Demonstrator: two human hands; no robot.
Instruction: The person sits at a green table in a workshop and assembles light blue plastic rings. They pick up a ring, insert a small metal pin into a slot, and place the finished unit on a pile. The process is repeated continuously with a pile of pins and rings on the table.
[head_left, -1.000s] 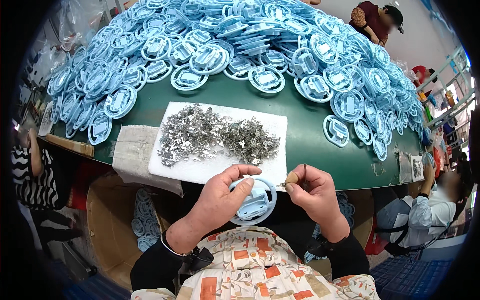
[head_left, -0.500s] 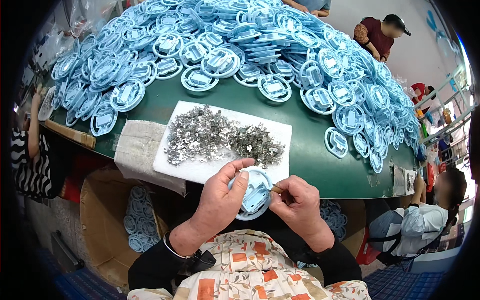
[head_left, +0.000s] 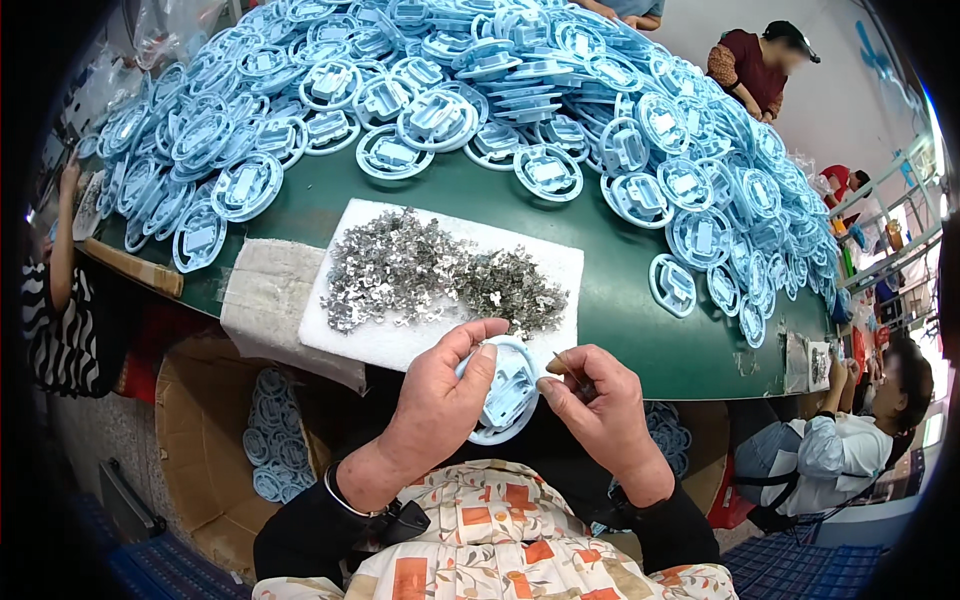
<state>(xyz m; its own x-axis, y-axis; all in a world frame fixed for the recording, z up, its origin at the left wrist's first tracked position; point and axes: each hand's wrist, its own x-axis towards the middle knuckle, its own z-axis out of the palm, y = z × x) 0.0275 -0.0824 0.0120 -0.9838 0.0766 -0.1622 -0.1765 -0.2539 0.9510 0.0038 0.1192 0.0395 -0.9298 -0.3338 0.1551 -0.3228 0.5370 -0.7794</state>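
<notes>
My left hand (head_left: 430, 410) grips a light blue round plastic part (head_left: 507, 400), thumb on its face and fingers along its rim. The part is tilted, with a raised rectangular housing in its middle. At its right edge is my right hand (head_left: 600, 408), the thumb and curled fingers drawn together around something too small to make out. Just beyond both hands, a white foam board (head_left: 400, 350) lies at the table's near edge. Two merging heaps of small silvery metal clips (head_left: 395, 265) cover much of the board.
A large pile of similar light blue parts (head_left: 440, 120) spreads over the green table (head_left: 620, 340). Beside the board hangs a whitish cloth pad (head_left: 265, 300). Below stands a cardboard box (head_left: 200, 450) holding more blue parts. Other people (head_left: 840, 440) sit or stand around the table.
My right thumb and fingers have drawn slightly back from the blue part's edge and parted a little. The part has turned slightly in my left hand, which stays in place.
</notes>
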